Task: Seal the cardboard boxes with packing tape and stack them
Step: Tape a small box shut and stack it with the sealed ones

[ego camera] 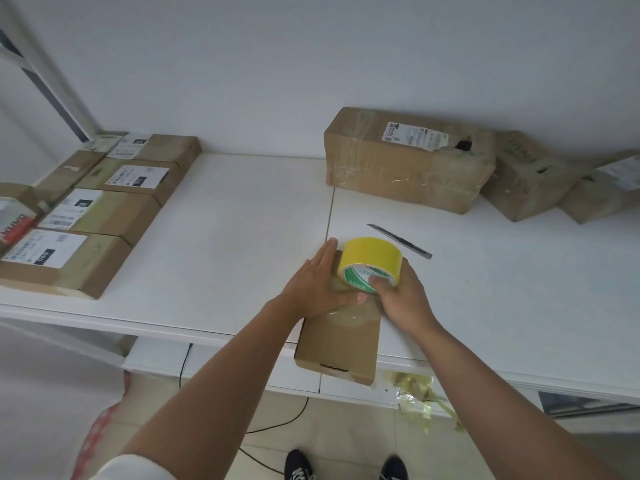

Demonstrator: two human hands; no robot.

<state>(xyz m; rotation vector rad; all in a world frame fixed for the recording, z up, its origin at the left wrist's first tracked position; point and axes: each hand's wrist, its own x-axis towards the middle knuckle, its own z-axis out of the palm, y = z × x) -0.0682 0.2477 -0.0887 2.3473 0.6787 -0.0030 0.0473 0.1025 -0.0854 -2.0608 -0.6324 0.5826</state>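
A small cardboard box (341, 336) is being taped at the front edge of the white table (242, 216).

The box top is pressed by the flat, straight-fingered left hand (320, 282), while the yellow tape roll (370, 261) is gripped by the curled right hand (403, 292). Clear, glossy tape is seen across the plain brown box, which overhangs the edge. A utility knife (400, 241) lies just beyond; labelled boxes (104, 209) are ranged at the left.

Matt brown cardboard box (341, 344) under glossy clear tape; glossy yellow tape roll (370, 261); smooth white table (242, 216).
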